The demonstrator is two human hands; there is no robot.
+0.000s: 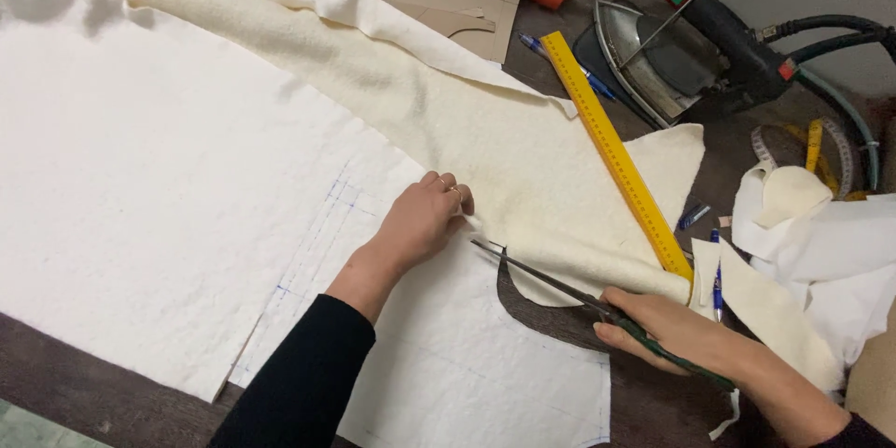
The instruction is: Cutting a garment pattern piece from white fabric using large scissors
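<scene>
The right hand closes its grip around the green handles of the scissors, whose blades lie in a curved cut through the white fabric. The left hand pinches the fabric's edge just beside the blade tips. Cream fleece lies above, a yellow ruler across it, an iron beyond on the counter

Two hands show: the left hand and the right hand. One pair of long metal scissors. One yellow straight ruler. One dark steam iron. One coiled measuring tape. At least three blue pens on the dark counter; others may be hidden.
</scene>
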